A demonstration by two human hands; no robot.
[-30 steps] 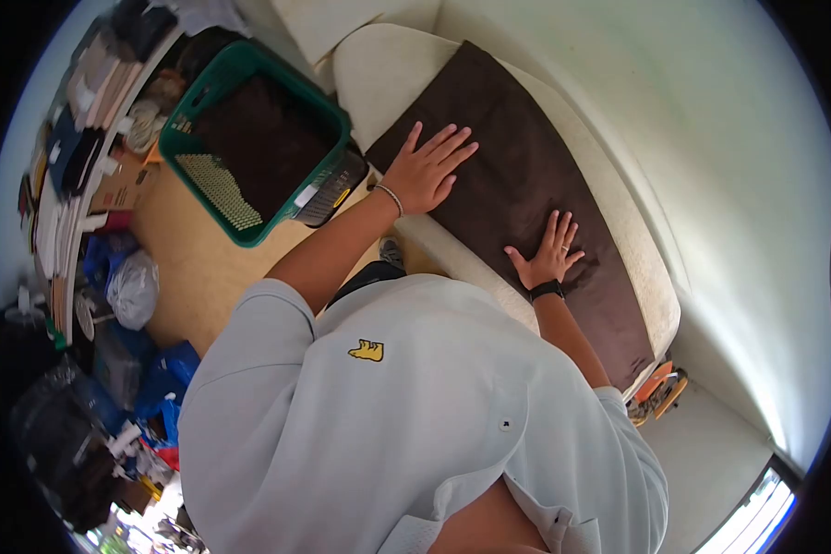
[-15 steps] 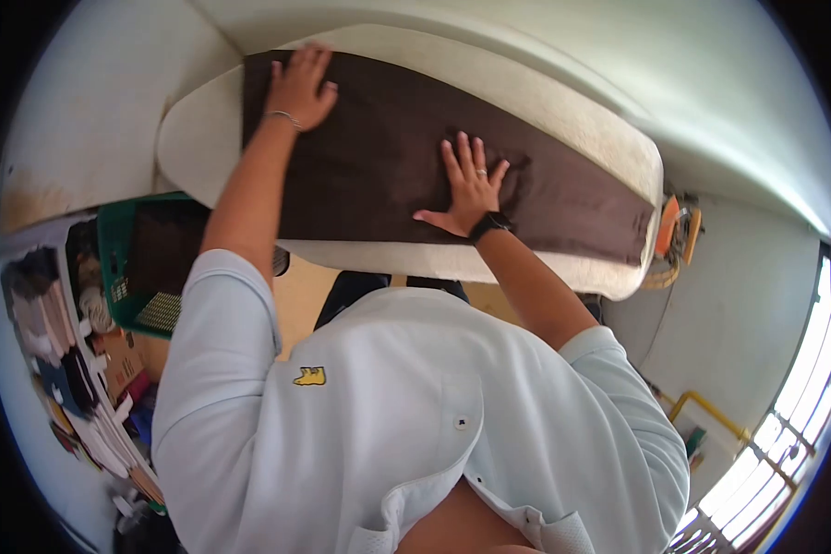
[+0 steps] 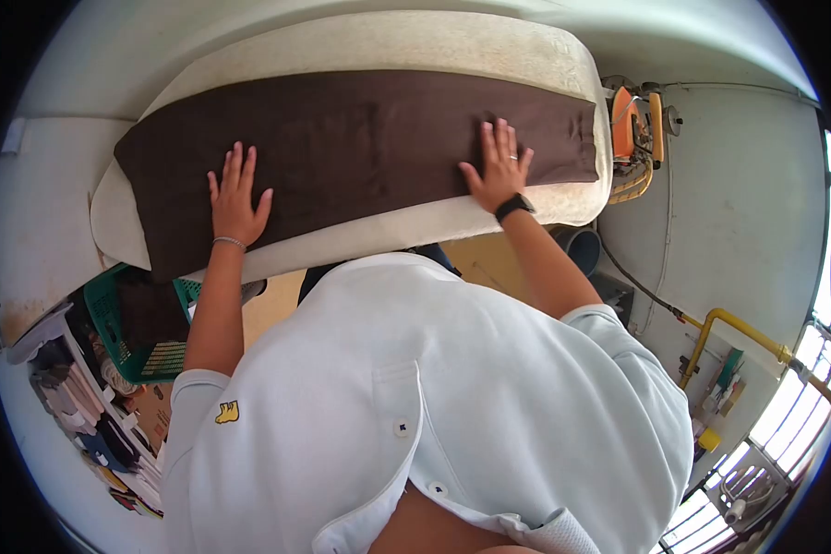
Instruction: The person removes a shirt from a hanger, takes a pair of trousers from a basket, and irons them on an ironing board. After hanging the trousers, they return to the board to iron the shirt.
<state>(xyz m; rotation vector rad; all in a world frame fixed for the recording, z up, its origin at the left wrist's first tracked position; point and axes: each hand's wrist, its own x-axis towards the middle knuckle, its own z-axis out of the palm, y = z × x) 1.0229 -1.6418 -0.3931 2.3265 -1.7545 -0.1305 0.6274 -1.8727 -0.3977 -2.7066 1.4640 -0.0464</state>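
A long dark brown cloth (image 3: 342, 138) lies over a cream padded board (image 3: 379, 46), mostly flat, with faint creases near its middle and its right end. My left hand (image 3: 237, 205) rests palm down near the lower edge of its left part, fingers spread. Toward the right end, my right hand (image 3: 500, 173) also lies on the fabric with its fingers apart and a dark watch at the wrist. Neither hand grips anything.
An orange iron (image 3: 624, 122) stands beyond the board's right end. Below the left end is a green basket (image 3: 111, 323) with dark cloth in it, beside shelves of folded cloth (image 3: 74, 397). A yellow pipe (image 3: 743, 325) runs along the right wall.
The view has turned. My left hand has come from the cloth's far edge toward its near side, and my right hand has moved right along it. The cloth's left end now spreads wider.
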